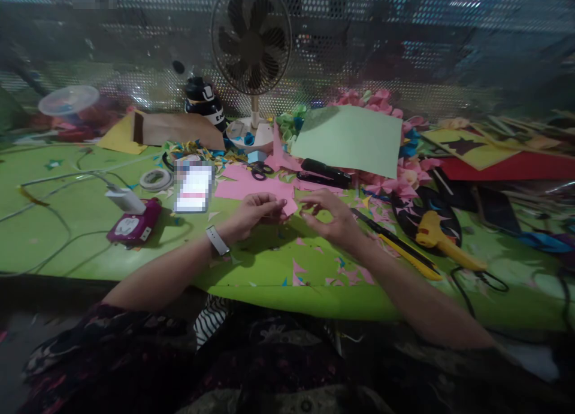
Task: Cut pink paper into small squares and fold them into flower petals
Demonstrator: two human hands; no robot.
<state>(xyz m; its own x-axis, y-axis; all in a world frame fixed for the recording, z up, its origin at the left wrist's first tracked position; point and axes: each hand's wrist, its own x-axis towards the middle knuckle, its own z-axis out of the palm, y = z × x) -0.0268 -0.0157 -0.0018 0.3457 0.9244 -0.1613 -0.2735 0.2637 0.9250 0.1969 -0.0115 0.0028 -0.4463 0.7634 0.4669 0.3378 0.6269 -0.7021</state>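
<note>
My left hand [254,215], with a white watch on its wrist, has its fingers curled round the near edge of a pink paper piece [256,189] lying on the green table [90,210]. My right hand [330,213] is just to the right of it, fingers bent and pinching at the pink paper's corner. Small pink and blue paper scraps [345,275] lie on the table below my hands.
A phone [193,188], tape roll [155,178], charger and pink gadget [135,225] lie left. Scissors [260,170], black stapler [326,173], light green sheet [350,139], paper flowers and a fan [251,39] stand behind. A yellow cutter [404,249] and glue gun [442,240] lie right.
</note>
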